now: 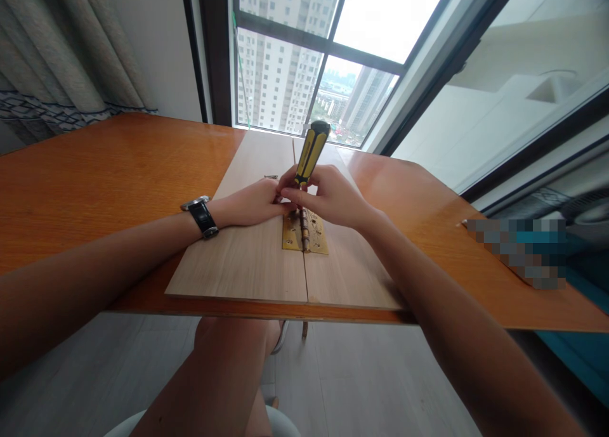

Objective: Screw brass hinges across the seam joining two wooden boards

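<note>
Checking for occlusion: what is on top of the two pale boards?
A brass hinge spans the boards. The left hand rests beside a small metallic item; the right hand holds a screwdriver. Its tip and the hinge's far end are covered by the hands.

Two hands (333, 195), one screwdriver (312, 153), one brass hinge (305, 234), two boards (247, 259), one wristwatch (203, 217), one table (157, 170)

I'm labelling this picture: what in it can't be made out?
All in the head view:
Screwdriver tip: hidden by the hands.
Hinge, far end: covered by the hands.
Left hand, fingertips: partly behind the right hand.
Item at right: pixelated.
</note>
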{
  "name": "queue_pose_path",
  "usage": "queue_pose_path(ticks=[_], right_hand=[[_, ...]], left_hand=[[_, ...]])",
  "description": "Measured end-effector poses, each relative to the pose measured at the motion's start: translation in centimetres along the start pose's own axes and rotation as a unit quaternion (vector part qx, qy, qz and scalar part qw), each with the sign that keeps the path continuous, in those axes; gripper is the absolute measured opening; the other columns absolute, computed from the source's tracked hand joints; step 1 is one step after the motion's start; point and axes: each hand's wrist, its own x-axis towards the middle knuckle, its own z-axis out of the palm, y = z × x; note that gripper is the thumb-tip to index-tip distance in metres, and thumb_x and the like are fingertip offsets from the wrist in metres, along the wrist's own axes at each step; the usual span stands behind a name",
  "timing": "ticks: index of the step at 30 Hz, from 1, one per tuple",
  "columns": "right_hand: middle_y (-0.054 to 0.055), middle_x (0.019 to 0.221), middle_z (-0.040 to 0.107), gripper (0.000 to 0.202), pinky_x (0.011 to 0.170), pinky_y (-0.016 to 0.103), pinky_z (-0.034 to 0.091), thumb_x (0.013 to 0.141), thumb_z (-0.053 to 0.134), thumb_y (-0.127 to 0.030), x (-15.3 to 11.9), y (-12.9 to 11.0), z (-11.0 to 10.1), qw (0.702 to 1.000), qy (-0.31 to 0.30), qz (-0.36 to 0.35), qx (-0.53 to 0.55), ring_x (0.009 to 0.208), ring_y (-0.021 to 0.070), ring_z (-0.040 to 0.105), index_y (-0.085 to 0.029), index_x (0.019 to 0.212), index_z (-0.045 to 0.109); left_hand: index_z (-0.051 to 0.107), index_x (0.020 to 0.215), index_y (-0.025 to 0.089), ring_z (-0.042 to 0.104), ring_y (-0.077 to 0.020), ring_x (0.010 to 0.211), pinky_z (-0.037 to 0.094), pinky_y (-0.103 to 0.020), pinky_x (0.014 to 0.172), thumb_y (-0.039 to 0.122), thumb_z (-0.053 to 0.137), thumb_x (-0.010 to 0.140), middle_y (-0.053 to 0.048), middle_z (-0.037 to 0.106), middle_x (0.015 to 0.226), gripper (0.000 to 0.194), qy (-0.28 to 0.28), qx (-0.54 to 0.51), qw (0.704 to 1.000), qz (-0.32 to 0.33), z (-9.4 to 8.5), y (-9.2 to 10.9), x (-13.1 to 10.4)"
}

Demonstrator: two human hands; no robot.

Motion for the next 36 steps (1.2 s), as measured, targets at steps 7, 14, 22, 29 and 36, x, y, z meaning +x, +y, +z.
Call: queue_pose_path(ticks=[7, 14, 22, 29, 36], right_hand=[[0.004, 0.084, 0.075, 0.016, 0.071, 0.028, 0.047, 0.086, 0.061, -0.021, 0.06, 0.0, 0.09, 1.0, 0.003, -0.001, -0.007, 0.072, 0.015, 0.063, -0.015, 0.092, 0.075], [0.004, 0.084, 0.075, 0.017, 0.073, 0.029, 0.048, 0.087, 0.059, -0.018, 0.1, -0.12, 0.12, 1.0, -0.002, -0.012, -0.009, 0.074, 0.0157, 0.064, -0.013, 0.094, 0.074], [0.004, 0.084, 0.075, 0.018, 0.075, 0.029, 0.048, 0.086, 0.059, -0.018, 0.11, -0.11, 0.16, 1.0, -0.006, -0.008, -0.02, 0.073, 0.0156, 0.064, -0.014, 0.095, 0.074], [0.004, 0.086, 0.075, 0.017, 0.074, 0.03, 0.049, 0.086, 0.059, -0.019, 0.12, -0.04, 0.12, 1.0, -0.003, -0.011, -0.027, 0.074, 0.0163, 0.064, -0.015, 0.094, 0.073], [0.005, 0.085, 0.075, 0.017, 0.072, 0.03, 0.048, 0.086, 0.059, -0.018, 0.12, -0.07, 0.11, 0.999, -0.003, -0.016, -0.034, 0.074, 0.0165, 0.064, -0.014, 0.094, 0.073]], left_hand=[[0.065, 0.107, 0.014, 0.069, -0.0172, 0.088, 0.051, -0.026, 0.082, 0.031, 0.056, 0.091, -0.004, 0.074, 0.097, 0.025, -0.002, -0.003, 1.0, 0.009, -0.06, -0.01, -0.04], [0.066, 0.102, 0.015, 0.068, -0.0166, 0.089, 0.051, -0.027, 0.084, 0.03, 0.056, 0.091, -0.004, 0.074, 0.097, 0.022, 0.0, -0.005, 1.0, 0.018, 0.18, -0.55, 0.1], [0.067, 0.104, 0.015, 0.068, -0.0173, 0.089, 0.052, -0.028, 0.085, 0.032, 0.056, 0.091, -0.004, 0.074, 0.096, 0.024, -0.003, -0.007, 1.0, 0.016, 0.13, -0.47, 0.1], [0.067, 0.101, 0.015, 0.067, -0.0169, 0.087, 0.052, -0.029, 0.086, 0.033, 0.057, 0.091, -0.004, 0.073, 0.096, 0.022, 0.005, -0.006, 1.0, 0.015, 0.16, -0.5, 0.09], [0.067, 0.096, 0.014, 0.067, -0.0178, 0.087, 0.052, -0.03, 0.086, 0.031, 0.057, 0.09, -0.004, 0.073, 0.093, 0.021, 0.009, -0.004, 1.0, 0.0, 0.16, -0.2, 0.08]])
